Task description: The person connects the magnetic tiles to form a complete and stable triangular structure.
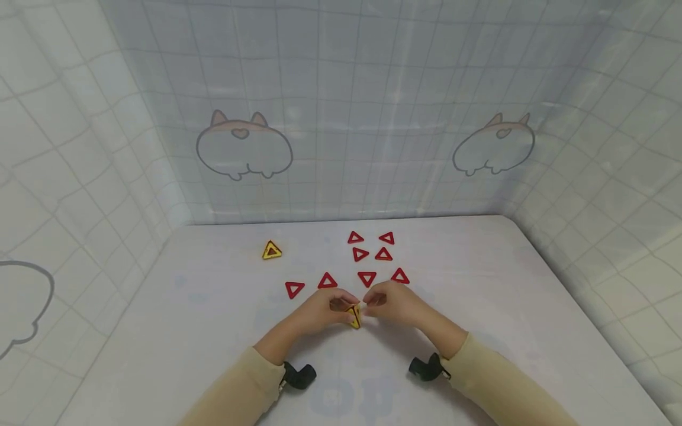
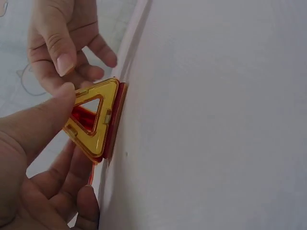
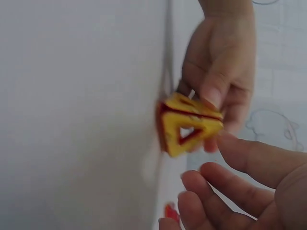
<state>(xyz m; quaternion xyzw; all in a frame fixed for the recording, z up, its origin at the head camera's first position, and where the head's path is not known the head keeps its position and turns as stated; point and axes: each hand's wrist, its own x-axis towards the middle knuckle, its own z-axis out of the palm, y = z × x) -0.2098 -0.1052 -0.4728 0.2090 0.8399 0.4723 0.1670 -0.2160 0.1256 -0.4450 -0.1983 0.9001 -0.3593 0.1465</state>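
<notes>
My left hand [image 1: 322, 310] pinches a small yellow and red triangular block [image 1: 355, 319] between thumb and fingers, low over the table. In the left wrist view, a yellow face [image 2: 93, 141] with a triangular hole points at the camera, red along its edge, the left thumb [image 2: 48, 117] on its corner. Two yellow faces [image 3: 171, 136] meet at a ridge in the right wrist view. Beside the block is my right hand [image 1: 396, 305], its fingers loosely bent around nothing. Its thumb [image 3: 254, 155] lies close to the block's corner; whether it touches, I cannot tell.
Several red triangle frames [image 1: 327, 286] lie flat beyond the hands, in the middle of the white table [image 1: 213, 331]. A yellow triangle piece [image 1: 272, 255] with a reddish centre sits at the back left. Sheets with a grid pattern [image 1: 346, 77] stand behind and at both sides.
</notes>
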